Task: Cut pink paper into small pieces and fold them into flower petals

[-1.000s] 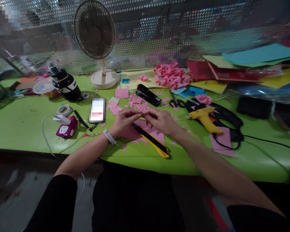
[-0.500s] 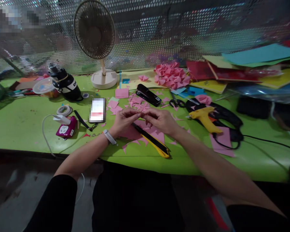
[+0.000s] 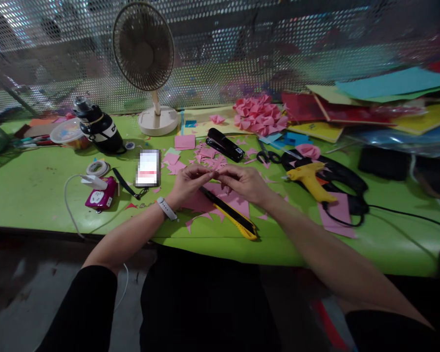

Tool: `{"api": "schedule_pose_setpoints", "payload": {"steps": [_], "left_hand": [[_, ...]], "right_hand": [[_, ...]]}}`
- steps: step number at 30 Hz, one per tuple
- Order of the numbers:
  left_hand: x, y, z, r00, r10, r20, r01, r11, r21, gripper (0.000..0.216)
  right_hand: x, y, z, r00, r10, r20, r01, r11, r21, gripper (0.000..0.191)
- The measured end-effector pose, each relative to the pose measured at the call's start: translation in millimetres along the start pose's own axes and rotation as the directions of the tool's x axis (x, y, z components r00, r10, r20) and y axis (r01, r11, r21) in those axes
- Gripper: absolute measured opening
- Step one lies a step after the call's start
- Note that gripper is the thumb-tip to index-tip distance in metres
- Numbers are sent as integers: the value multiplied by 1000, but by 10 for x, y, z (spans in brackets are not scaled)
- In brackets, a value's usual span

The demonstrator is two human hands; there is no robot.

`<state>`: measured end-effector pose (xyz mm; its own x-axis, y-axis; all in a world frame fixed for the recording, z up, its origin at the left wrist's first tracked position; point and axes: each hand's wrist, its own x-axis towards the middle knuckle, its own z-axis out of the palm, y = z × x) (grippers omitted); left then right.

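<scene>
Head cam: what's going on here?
A person sits at a green table with both hands together over a pink sheet. The left hand and right hand pinch what looks like a small pink paper piece between their fingertips. A yellow-and-black utility knife lies on the sheet beneath them. A stapler, glue gun and a pile of folded pink pieces sit untouched beyond.

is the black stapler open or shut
Shut: the stapler lies flat on the green table, its top arm closed down against its base with no gap showing.
</scene>
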<state>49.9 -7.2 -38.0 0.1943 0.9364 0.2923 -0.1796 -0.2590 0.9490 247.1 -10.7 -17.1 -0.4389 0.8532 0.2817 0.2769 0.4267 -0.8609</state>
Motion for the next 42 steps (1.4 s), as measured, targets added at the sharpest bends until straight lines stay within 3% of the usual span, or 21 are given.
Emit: {"api": "schedule_pose_setpoints", "payload": {"steps": [17,21,26,31,36,42], "left_hand": [[-13,68,-5,998,60,29,-60,998,23,20],[-23,85,34,998,58,3,-58,997,-52,20],[-34,76,61,995,73,-62,-78,993,-88,16],[-29,80,63,994,19,-109,-33,992,-124,23],[-5,49,43,999,-4,-51,-2,993,-115,26],[-9,51,42,1000,3,-31,-7,992,-129,23]], "right_hand": [[10,38,1,996,62,60,-71,981,178,41],[-3,10,19,998,49,43,-54,991,125,41],[-38,-23,89,997,-19,-71,18,1000,-13,35],[-52,-53,140,989,-79,-128,74,996,-41,25],[-21,-40,98,981,-153,-123,138,983,-123,23],[-21,-13,109,990,-96,-102,89,993,-79,26]]}}
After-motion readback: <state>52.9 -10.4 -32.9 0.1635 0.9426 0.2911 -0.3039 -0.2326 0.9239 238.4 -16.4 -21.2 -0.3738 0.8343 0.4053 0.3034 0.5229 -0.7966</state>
